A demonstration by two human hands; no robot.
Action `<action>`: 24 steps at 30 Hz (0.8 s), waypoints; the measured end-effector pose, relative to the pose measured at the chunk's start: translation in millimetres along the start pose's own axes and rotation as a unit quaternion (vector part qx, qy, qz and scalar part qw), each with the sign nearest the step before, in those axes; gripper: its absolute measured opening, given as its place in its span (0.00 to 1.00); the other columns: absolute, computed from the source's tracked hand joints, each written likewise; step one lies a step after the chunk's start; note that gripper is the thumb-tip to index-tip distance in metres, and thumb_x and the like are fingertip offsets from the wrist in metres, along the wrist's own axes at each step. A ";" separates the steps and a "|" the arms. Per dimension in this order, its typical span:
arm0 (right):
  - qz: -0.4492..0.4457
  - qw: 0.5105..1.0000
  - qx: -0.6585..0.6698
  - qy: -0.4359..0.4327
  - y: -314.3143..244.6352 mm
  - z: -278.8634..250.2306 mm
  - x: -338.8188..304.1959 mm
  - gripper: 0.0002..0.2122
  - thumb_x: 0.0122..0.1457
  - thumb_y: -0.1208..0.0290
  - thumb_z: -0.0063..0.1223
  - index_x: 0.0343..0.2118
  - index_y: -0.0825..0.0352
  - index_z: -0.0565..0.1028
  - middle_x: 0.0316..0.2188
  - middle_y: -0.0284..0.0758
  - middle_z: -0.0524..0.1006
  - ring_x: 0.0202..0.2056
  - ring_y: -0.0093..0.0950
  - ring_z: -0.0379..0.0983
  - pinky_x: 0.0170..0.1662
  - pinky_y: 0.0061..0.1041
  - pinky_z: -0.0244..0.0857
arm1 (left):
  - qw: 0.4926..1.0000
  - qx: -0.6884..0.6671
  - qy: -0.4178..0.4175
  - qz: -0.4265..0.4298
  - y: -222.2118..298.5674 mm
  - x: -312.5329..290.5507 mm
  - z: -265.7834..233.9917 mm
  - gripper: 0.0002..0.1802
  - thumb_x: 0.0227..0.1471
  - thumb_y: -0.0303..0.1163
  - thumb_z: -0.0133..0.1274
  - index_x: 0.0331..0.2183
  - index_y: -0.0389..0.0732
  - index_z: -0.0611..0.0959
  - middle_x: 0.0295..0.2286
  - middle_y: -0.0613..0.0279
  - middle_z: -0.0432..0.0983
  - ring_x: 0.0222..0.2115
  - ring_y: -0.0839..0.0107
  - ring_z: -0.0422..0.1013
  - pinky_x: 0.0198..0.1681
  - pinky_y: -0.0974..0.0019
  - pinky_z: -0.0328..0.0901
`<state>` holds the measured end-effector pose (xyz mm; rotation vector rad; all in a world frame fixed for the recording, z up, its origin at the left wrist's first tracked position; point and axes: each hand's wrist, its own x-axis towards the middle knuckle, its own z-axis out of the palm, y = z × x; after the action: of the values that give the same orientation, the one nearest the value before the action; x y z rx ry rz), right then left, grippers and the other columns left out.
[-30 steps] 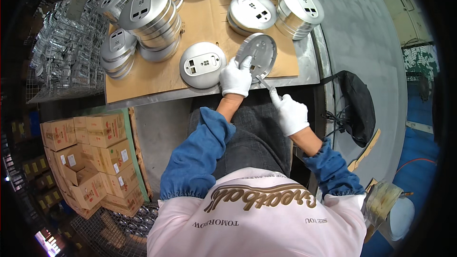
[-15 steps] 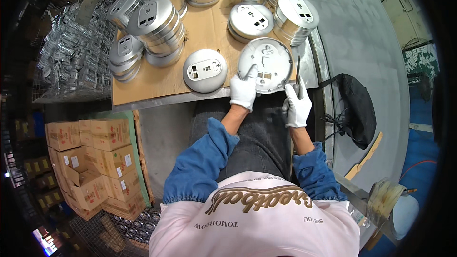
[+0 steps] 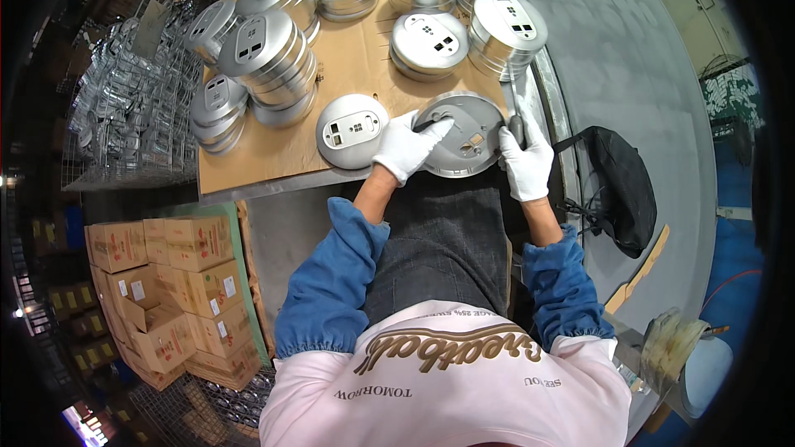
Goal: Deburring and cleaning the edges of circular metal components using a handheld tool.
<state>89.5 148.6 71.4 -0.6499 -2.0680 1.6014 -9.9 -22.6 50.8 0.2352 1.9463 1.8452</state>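
Observation:
A round silver-grey metal cover [image 3: 460, 157] is held at the table's front edge, its hollow inner side facing up. My left hand [image 3: 407, 147], white-gloved, is closed on its left rim, with a digit lying over the inner face. My right hand [image 3: 528, 159], also gloved, is closed around a slim tool [image 3: 517, 126] with a dark handle and a thin blade pointing away from me; its exact kind is unclear. The right fingers are close to the cover's right rim. Left of my left hand, another round cover [image 3: 353, 131] lies with its pale oval panel up.
Several stacks of round metal covers [image 3: 263, 48] stand across the cardboard-topped table [image 3: 354, 54]. A wire cage [image 3: 124, 91] of shiny parts is at left, above stacked cartons [image 3: 178, 281]. At right, a black bag [image 3: 614, 190] lies on a grey surface beside a wooden strip [image 3: 638, 273].
The held cover has tilted, its inner face now darker. My left hand has shifted left, from the cover's lower edge to its left rim. The right hand with the tool has moved slightly farther away.

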 end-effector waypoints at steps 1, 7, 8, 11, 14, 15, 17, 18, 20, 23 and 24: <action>-0.047 0.996 -0.067 -0.019 1.1 -0.3 2.5 0.23 0.53 0.77 0.52 0.53 0.69 0.65 0.29 0.33 0.76 0.28 0.20 0.72 0.35 0.17 0.67 | 0.999 0.041 0.003 -0.015 0.4 1.3 1.4 0.20 0.44 0.41 0.62 0.30 0.32 0.81 0.25 0.59 0.79 0.25 0.77 0.72 0.29 0.70 0.66; -0.168 0.974 -0.146 -0.028 -0.4 -13.3 7.4 0.21 0.53 0.77 0.53 0.51 0.67 0.68 0.44 0.43 0.74 0.43 0.25 0.72 0.47 0.22 0.63 | 0.970 0.182 0.152 0.055 -12.7 7.5 5.7 0.22 0.42 0.50 0.59 0.27 0.39 0.82 0.21 0.52 0.77 0.22 0.61 0.74 0.26 0.64 0.66; -0.155 0.974 -0.156 -0.061 -2.7 -18.4 4.0 0.20 0.53 0.77 0.53 0.51 0.66 0.69 0.41 0.42 0.76 0.41 0.26 0.74 0.45 0.23 0.64 | 0.956 0.218 0.191 0.039 -12.9 8.3 6.5 0.22 0.42 0.52 0.59 0.27 0.41 0.82 0.21 0.53 0.77 0.23 0.58 0.74 0.26 0.62 0.66; -0.178 0.867 -0.418 -0.205 -17.5 -31.6 -8.3 0.15 0.52 0.69 0.50 0.45 0.56 0.73 0.25 0.41 0.74 0.29 0.40 0.73 0.32 0.35 0.67 | 0.938 0.279 0.202 0.035 -15.2 12.8 9.7 0.22 0.43 0.54 0.56 0.27 0.43 0.82 0.21 0.54 0.77 0.24 0.55 0.74 0.27 0.59 0.66; -0.138 0.773 -0.536 -0.311 -35.9 -22.4 -14.0 0.11 0.53 0.67 0.48 0.39 0.57 0.74 0.22 0.40 0.74 0.27 0.39 0.73 0.28 0.37 0.66 | 0.918 0.342 0.198 0.036 -13.2 12.6 8.9 0.22 0.44 0.55 0.54 0.28 0.45 0.82 0.22 0.55 0.77 0.25 0.53 0.73 0.28 0.57 0.66; -0.142 0.768 -0.541 -0.314 -36.3 -19.8 -14.4 0.10 0.53 0.67 0.48 0.39 0.57 0.74 0.21 0.40 0.74 0.26 0.39 0.73 0.28 0.37 0.66 | 0.908 0.371 0.192 0.040 -8.9 11.9 9.3 0.22 0.45 0.56 0.53 0.28 0.45 0.82 0.23 0.56 0.77 0.26 0.53 0.74 0.29 0.56 0.67; -0.147 0.755 -0.557 -0.312 -43.9 -13.6 -14.1 0.09 0.53 0.69 0.46 0.37 0.58 0.74 0.21 0.40 0.75 0.25 0.39 0.74 0.27 0.37 0.66 | 0.910 0.373 0.179 0.024 -0.5 9.6 11.5 0.23 0.45 0.56 0.53 0.28 0.46 0.82 0.23 0.56 0.77 0.26 0.54 0.74 0.29 0.57 0.67; -0.148 0.755 -0.557 -0.312 -42.7 -12.0 -12.8 0.09 0.53 0.69 0.46 0.37 0.58 0.74 0.21 0.40 0.75 0.25 0.39 0.74 0.27 0.37 0.66 | 0.912 0.375 0.167 0.009 2.4 8.5 12.0 0.23 0.44 0.57 0.53 0.28 0.46 0.82 0.24 0.56 0.78 0.26 0.54 0.74 0.29 0.57 0.67; -0.171 0.753 -0.558 -0.304 -39.1 -8.2 -10.0 0.11 0.53 0.69 0.48 0.40 0.54 0.75 0.21 0.40 0.75 0.25 0.40 0.73 0.27 0.37 0.66 | 0.910 0.378 0.169 0.012 1.7 8.2 12.2 0.23 0.44 0.57 0.52 0.28 0.47 0.82 0.24 0.56 0.78 0.26 0.54 0.74 0.29 0.57 0.67; -0.174 0.731 -0.575 -0.325 -42.9 -1.4 -7.5 0.12 0.53 0.71 0.46 0.39 0.54 0.75 0.21 0.40 0.75 0.26 0.39 0.73 0.27 0.37 0.66 | 0.909 0.380 0.173 0.021 -0.9 7.4 11.7 0.23 0.44 0.58 0.52 0.28 0.47 0.82 0.24 0.56 0.78 0.26 0.54 0.74 0.29 0.57 0.67; -0.175 0.730 -0.575 -0.326 -43.5 -0.5 -7.4 0.12 0.53 0.71 0.46 0.39 0.54 0.75 0.21 0.40 0.75 0.26 0.39 0.73 0.27 0.37 0.66 | 0.909 0.377 0.174 0.029 -1.4 7.2 11.7 0.23 0.45 0.58 0.52 0.28 0.47 0.82 0.24 0.56 0.78 0.26 0.54 0.74 0.29 0.57 0.67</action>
<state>91.6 135.0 113.3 0.0696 -3.3715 0.1039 -11.0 -9.2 47.9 0.2033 2.8668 1.1194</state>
